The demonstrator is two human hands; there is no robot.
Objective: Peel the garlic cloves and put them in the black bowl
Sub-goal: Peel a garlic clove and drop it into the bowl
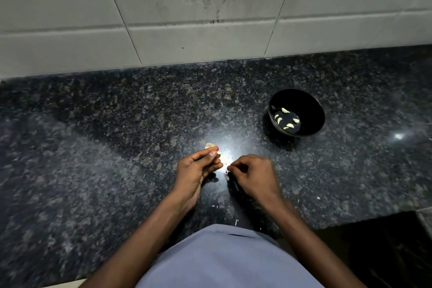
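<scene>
While the black bowl (297, 112) sits on the speckled granite counter (93, 147) to the right and beyond the hands, five or so peeled garlic cloves (289, 126) lie loose on its bottom. Nearer the body, the left hand (196, 168) has its fingers curled with the thumb pressed toward the fingertips, seemingly pinching a garlic clove (211, 146) whose pale tip shows just past them, though glare on the stone blurs it. Just beside it, the right hand (252, 173) pinches a thin scrap of skin (228, 172) between thumb and forefinger, well short of the bowl.
</scene>
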